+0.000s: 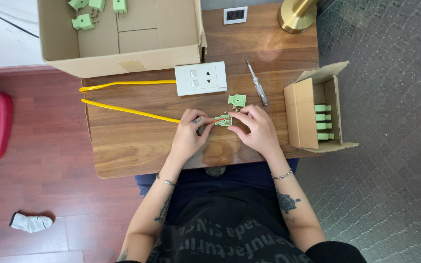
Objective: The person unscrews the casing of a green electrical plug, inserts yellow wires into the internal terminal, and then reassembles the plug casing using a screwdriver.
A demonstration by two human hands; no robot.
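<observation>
Head view, looking straight down on a wooden desk [137,141].

Both hands meet near the middle of the desk, a little toward its near edge. The left hand [189,134] is closed in a pinch on the end of a yellow cable [127,111] where it enters a small green plug half [223,120]. The right hand [257,129] has its fingertips closed on the opposite, right side of the same plug half. The piece lies flat, just above the desk surface; whether it touches the wood cannot be told.

Cable long axis: runs left-right along the desk, rising slightly toward the left edge. There it loops back and returns toward a white switch-and-socket plate [201,78] near the far middle. The cable's free end points right, into the plug half; a red bit of wire shows at the joint.

A second green plug half [237,100] lies just beyond the hands, apart from them. A screwdriver [258,83] lies to its right, long axis far-to-near, tilted slightly.

Right edge: small open carton [300,114] holding green plugs in a row. Far left corner: large open cardboard box [123,46] with several green plugs inside. Far edge: small clock [235,14] and brass lamp base [296,17].
</observation>
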